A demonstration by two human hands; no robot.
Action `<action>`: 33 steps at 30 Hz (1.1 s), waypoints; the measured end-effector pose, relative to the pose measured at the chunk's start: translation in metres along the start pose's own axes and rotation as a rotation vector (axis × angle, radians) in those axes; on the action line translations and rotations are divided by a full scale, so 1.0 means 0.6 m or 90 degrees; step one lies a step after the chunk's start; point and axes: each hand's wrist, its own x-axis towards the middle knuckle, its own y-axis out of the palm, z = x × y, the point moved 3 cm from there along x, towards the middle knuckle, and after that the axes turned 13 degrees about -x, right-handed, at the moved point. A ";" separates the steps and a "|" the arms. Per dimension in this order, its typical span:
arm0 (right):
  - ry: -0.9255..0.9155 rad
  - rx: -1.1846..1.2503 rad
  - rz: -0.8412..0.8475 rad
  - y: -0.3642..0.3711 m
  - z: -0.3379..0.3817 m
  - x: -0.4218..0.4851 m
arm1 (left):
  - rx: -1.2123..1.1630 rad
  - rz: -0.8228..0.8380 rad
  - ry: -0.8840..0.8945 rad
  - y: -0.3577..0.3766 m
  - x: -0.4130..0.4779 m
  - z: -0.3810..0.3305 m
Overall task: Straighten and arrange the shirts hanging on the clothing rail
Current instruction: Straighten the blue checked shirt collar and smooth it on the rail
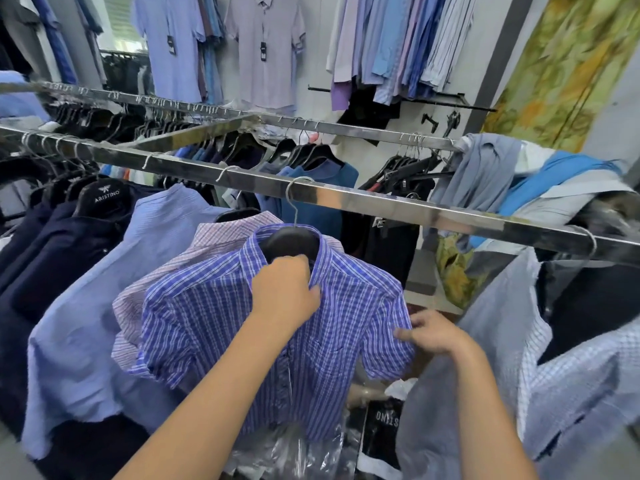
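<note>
The blue plaid shirt (pixel 207 323) hangs just below the rail (pixel 381 202) on a black hanger (pixel 291 242), its wire hook over the bar and its front turned toward the person. The shirt's long axis drops straight down from the rail, while its shoulder line runs roughly along the rail. The left hand (pixel 282 294) is directly under the hook. Its fingers are curled in at the collar opening and grip the placket just below the hanger's neck. The right hand (pixel 436 332) sits lower and further out along the rail toward its right end, its thumb and fingers pinching the edge of the short sleeve (pixel 384 341). So the cloth lies leftward from the right hand's fingers, and that hand is the nearer one for drawing the sleeve outward and down. The left hand looks placed to steady the collar against that pull. A pink striped shirt (pixel 214 240) hangs behind the plaid one on the same rail, touching it, and a pale check shirt (pixel 502 341) hangs near the rail's right end.
</note>
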 end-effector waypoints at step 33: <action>-0.012 0.183 0.052 -0.009 -0.037 -0.142 | -0.916 0.704 -0.621 0.390 -0.143 -0.044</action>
